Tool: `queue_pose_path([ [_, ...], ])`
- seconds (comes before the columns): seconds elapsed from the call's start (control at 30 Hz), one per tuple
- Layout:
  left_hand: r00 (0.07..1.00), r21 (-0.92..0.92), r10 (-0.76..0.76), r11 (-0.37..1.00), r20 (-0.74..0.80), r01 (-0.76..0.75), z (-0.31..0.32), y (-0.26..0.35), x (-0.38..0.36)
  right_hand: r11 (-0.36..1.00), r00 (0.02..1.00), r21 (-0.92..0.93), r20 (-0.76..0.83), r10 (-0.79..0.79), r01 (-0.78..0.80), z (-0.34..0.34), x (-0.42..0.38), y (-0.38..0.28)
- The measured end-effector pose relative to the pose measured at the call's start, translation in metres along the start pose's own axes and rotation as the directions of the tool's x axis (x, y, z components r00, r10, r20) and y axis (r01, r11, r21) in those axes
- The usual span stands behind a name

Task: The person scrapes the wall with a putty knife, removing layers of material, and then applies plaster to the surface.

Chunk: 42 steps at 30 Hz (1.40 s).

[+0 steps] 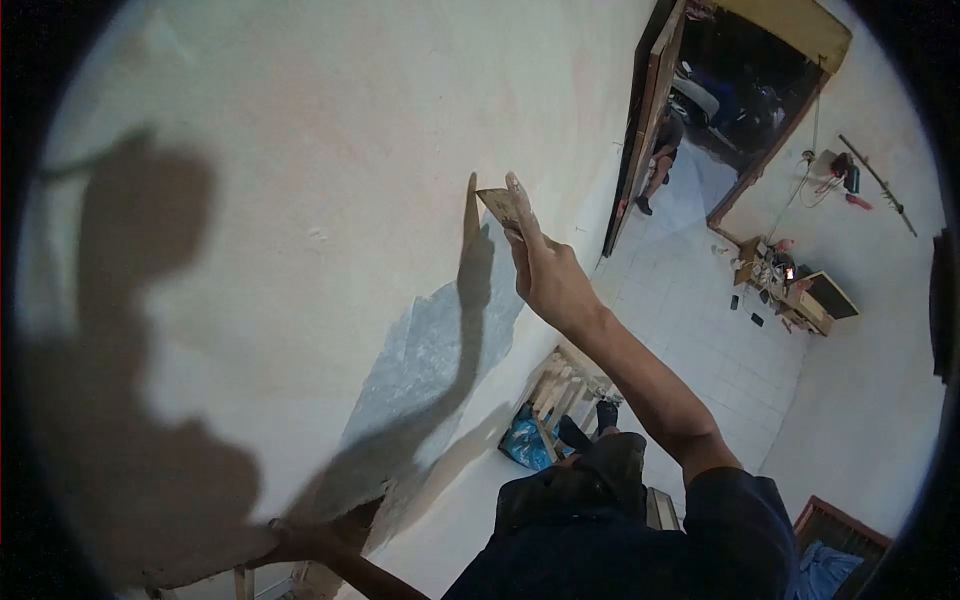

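Observation:
My right hand (550, 270) is raised to the wall, closed around a putty knife (500, 206) with the thumb stretched along it. The blade's edge is close to the pale wall (330, 150), where its shadow meets it. Below the knife runs a grey patch (415, 365), smoother and darker than the surface around it. At the lower left, in shadow, my left hand (300, 545) grips at the lower wall edge (215, 572), thumb on the near side. Its other fingers are mostly hidden.
A wooden stand (562, 385) and a blue plastic bag (527, 442) are below me by my feet. Beyond the tiled floor (670, 320), a person's leg (657, 180) shows at the open door (650, 120). Tools and boxes (785, 275) lie against the far wall.

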State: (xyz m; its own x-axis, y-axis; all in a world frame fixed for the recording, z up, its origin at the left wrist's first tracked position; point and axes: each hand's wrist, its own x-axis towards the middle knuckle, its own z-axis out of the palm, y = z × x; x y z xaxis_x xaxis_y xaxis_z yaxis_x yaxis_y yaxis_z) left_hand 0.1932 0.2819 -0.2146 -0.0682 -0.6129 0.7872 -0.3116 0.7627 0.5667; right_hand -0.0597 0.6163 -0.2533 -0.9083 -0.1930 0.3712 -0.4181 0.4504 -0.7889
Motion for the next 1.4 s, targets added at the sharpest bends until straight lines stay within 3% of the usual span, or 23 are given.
queue_pose_path([
  [0.23,0.999,-0.02,0.029,0.999,0.028,-0.028,-0.007,-0.014,0.004,0.99,0.992,0.091,-0.057,0.114,-0.109,0.033,-0.032,0.032],
  [0.3,0.999,-0.054,-0.015,0.998,0.04,0.017,-0.002,0.03,0.0,0.945,0.875,-0.252,0.384,0.295,-0.207,0.046,-0.071,0.086],
  [0.33,0.996,-0.085,-0.072,0.993,0.053,0.076,0.001,0.047,-0.003,0.946,0.885,-0.254,0.366,0.287,-0.202,0.048,-0.086,0.092],
  [0.4,1.0,-0.137,-0.003,0.991,0.012,0.005,0.016,0.037,0.003,0.954,0.949,-0.02,0.099,0.301,-0.3,0.047,-0.096,0.098],
  [0.43,0.998,-0.131,0.069,0.989,0.0,-0.069,0.016,0.021,0.009,0.991,0.982,-0.05,-0.154,0.111,-0.12,0.04,-0.085,0.091],
  [0.47,0.989,-0.109,0.146,0.983,0.004,-0.145,0.007,0.0,0.016,0.991,0.983,-0.041,-0.137,0.121,-0.127,0.021,-0.077,0.069],
  [0.53,0.953,-0.097,0.304,0.948,0.006,-0.302,0.006,-0.024,0.024,0.78,0.899,0.456,0.135,0.416,-0.429,-0.027,-0.042,0.025],
  [0.57,0.996,-0.132,0.091,0.987,0.01,-0.088,0.01,-0.025,0.023,0.78,0.902,0.462,0.13,0.411,-0.422,-0.03,-0.033,0.019],
  [0.63,0.989,-0.103,0.146,0.984,-0.019,-0.147,0.014,-0.041,0.026,0.524,0.918,0.777,0.167,0.36,-0.347,-0.031,-0.023,0.01],
  [0.7,0.98,-0.065,0.196,0.978,-0.045,-0.198,0.011,-0.043,0.024,0.544,0.921,0.764,0.168,0.352,-0.348,-0.019,-0.028,0.003],
  [0.77,0.996,-0.239,0.087,0.966,-0.035,-0.093,0.013,-0.019,0.015,0.529,0.885,0.734,0.217,0.412,-0.426,0.002,-0.037,0.006],
  [0.8,0.996,-0.231,0.085,0.969,-0.04,-0.092,0.012,-0.033,0.019,0.528,0.885,0.733,0.226,0.407,-0.43,0.016,-0.044,0.012],
  [0.87,0.961,-0.282,0.278,0.921,-0.006,-0.268,0.014,-0.07,0.028,0.495,0.846,0.702,0.31,0.435,-0.512,0.045,-0.065,0.022],
  [0.9,0.961,-0.274,0.277,0.923,-0.009,-0.269,0.011,-0.055,0.025,0.459,0.82,0.693,0.367,0.439,-0.556,0.057,-0.076,0.025],
  [0.97,0.982,-0.031,0.187,0.982,-0.006,-0.187,0.008,-0.005,0.014,0.362,0.746,0.666,0.479,0.464,-0.652,0.078,-0.1,0.027],
  [1.1,0.963,-0.048,0.269,0.962,-0.001,-0.269,0.01,0.002,0.01,0.225,0.648,0.629,0.6,0.469,-0.744,0.105,-0.144,0.032],
  [1.17,1.0,-0.112,-0.023,0.993,-0.004,0.022,0.01,0.026,0.003,0.273,0.694,0.653,0.563,0.449,-0.706,0.103,-0.131,0.033],
  [1.2,0.998,-0.152,-0.055,0.987,0.004,0.055,0.011,0.026,0.0,0.319,0.73,0.668,0.528,0.434,-0.672,0.102,-0.121,0.033],
  [1.23,0.999,-0.177,-0.035,0.984,0.012,0.037,0.011,0.023,0.001,0.546,0.803,0.591,0.396,0.445,-0.594,0.087,-0.083,0.022],
  [1.27,1.0,-0.185,-0.02,0.982,0.015,0.023,0.008,0.021,0.001,0.516,0.828,0.657,0.345,0.443,-0.55,0.078,-0.052,0.017],
  [1.3,1.0,-0.175,-0.012,0.985,0.013,0.015,0.006,0.019,0.002,0.405,0.843,0.745,0.408,0.351,-0.529,0.051,-0.029,0.004],
  [1.33,1.0,-0.179,-0.004,0.984,0.014,0.007,0.008,0.02,0.004,0.399,0.799,0.693,0.497,0.34,-0.601,0.039,-0.033,0.007],
  [1.4,0.999,-0.176,-0.032,0.984,0.017,0.034,0.01,0.02,0.001,0.449,0.71,0.551,0.518,0.478,-0.704,0.045,-0.063,0.003],
])
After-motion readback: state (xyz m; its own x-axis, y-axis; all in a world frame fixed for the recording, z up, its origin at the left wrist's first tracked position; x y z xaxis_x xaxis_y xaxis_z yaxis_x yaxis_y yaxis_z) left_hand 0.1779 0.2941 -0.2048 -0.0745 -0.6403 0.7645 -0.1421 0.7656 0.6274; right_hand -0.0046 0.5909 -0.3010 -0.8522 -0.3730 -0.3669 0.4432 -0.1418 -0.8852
